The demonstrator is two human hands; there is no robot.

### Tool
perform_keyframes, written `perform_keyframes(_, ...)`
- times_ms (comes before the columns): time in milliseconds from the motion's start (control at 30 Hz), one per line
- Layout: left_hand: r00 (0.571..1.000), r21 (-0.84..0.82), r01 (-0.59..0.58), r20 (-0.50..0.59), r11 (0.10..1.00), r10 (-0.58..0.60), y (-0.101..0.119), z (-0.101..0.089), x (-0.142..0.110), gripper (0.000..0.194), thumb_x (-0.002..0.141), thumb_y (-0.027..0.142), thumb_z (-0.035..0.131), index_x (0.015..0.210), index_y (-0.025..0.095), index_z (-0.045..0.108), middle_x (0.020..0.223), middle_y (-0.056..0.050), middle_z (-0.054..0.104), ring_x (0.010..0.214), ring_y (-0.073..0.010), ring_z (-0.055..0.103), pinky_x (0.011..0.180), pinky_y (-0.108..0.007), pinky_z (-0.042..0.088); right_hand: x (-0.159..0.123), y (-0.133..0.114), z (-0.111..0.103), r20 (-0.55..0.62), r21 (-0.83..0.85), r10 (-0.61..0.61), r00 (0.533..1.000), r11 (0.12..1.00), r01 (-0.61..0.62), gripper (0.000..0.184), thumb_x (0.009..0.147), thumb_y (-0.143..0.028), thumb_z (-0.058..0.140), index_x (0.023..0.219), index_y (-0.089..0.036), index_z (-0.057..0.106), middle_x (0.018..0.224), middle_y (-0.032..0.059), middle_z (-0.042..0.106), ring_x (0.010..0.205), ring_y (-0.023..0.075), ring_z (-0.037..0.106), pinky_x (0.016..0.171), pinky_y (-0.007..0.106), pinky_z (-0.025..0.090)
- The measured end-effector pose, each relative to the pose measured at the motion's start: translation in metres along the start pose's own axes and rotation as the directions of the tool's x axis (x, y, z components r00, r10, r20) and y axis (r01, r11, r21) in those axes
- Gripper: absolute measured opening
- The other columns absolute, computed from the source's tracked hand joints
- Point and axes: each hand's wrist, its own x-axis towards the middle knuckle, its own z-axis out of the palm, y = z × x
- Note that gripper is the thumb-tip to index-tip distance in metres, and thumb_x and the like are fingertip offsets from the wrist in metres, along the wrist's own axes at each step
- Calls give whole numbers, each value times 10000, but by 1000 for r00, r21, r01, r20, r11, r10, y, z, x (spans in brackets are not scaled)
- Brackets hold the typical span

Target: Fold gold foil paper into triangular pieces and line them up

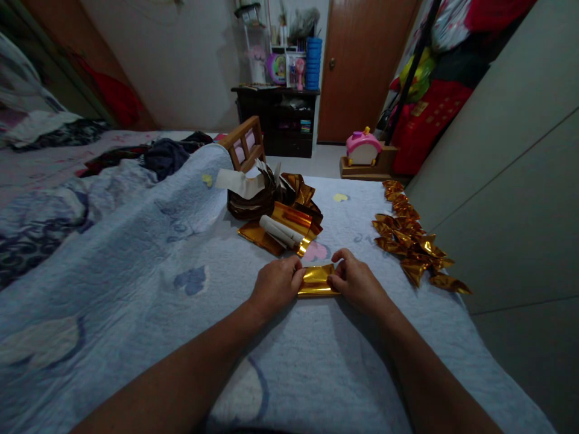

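A small folded sheet of shiny gold foil paper [318, 281] lies on the blue bedspread in front of me. My left hand [278, 282] pinches its left end, with the thumb on top. At the right end, my right hand [355, 278] grips the foil between thumb and fingers, its index finger bent and raised. Just beyond my hands sits a loose heap of gold foil sheets [289, 218], with a whitish paper roll [281, 231] lying on it. Off to the right is a row of folded gold foil pieces [409, 241] with pointed ends.
The bedspread [217, 349] has heart shapes and covers the bed under my arms. Dark clothes [167, 157] lie to the left. A wooden bed-end rail [246, 144] stands behind the heap. Farther back are a dark cabinet [275, 120], a pink toy [363, 146] and a brown door [362, 72].
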Motion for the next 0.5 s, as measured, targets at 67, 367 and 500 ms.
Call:
perform_keyframes(67, 1000, -14, 2, -1, 1000, -3, 0, 0, 0, 143, 943, 258, 558, 877, 201, 671, 832, -34, 737, 775, -195, 667, 674, -282, 361, 0, 1, 1, -10, -10, -5, 1000, 1000, 4, 273, 775, -115, 587, 1026, -202, 521, 702, -24, 623, 659, 171, 591, 625, 270, 375)
perform_keyframes(367, 999, 28, 42, -9, 999, -42, 2, -1, 1, 166, 942, 309, 575, 868, 207, 684, 812, -30, 740, 759, -199, 671, 643, -292, 341, 1, -1, 2, -34, -37, 21, 999, 999, -23, 259, 767, -115, 605, 1005, -201, 548, 700, -24, 626, 655, 163, 580, 620, 262, 359)
perform_keyframes(500, 999, 55, 53, -8, 997, -52, 3, -2, 3, 195, 965, 319, 550, 886, 209, 691, 832, -37, 749, 785, -205, 685, 652, -294, 355, 1, -3, 2, -44, -47, 23, 999, 999, -25, 239, 767, -107, 602, 982, -199, 555, 690, -23, 621, 642, 160, 576, 611, 262, 352)
